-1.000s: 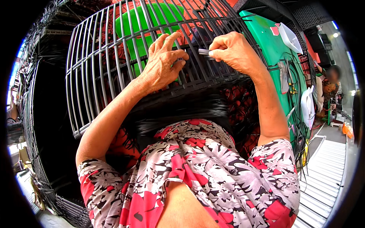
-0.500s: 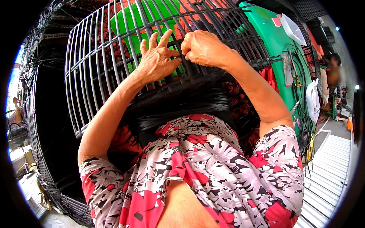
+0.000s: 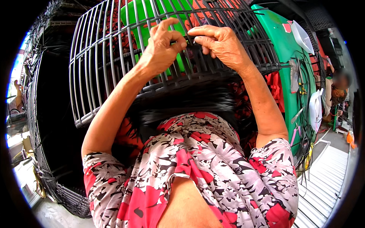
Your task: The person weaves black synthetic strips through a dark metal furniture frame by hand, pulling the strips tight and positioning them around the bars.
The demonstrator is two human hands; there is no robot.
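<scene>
In front of me stands a curved frame of grey metal bars (image 3: 100, 68), with dark strips woven across its lower and right parts (image 3: 262, 57). My left hand (image 3: 161, 47) is over the middle bars, its thumb and forefinger bent together and its other fingers raised. Close beside it is my right hand (image 3: 222, 47), forefinger stretched leftward above the thumb in a pinch, remaining fingers curled. Anything thin between the fingertips of either hand is too small to make out. A mass of black strips (image 3: 190, 104) lies between the frame and my body.
Behind the bars is a bright green panel (image 3: 138, 19). To the right, a green board (image 3: 272, 30) carries a white tray (image 3: 302, 36) and hanging black strands (image 3: 302, 125). A large dark woven piece (image 3: 34, 133) stands at left. Another person (image 3: 340, 85) is far right.
My right hand has opened from a fist into a pinch with its forefinger extended. My left hand's spread fingers have curled in and moved slightly up. The frame appears shifted slightly right.
</scene>
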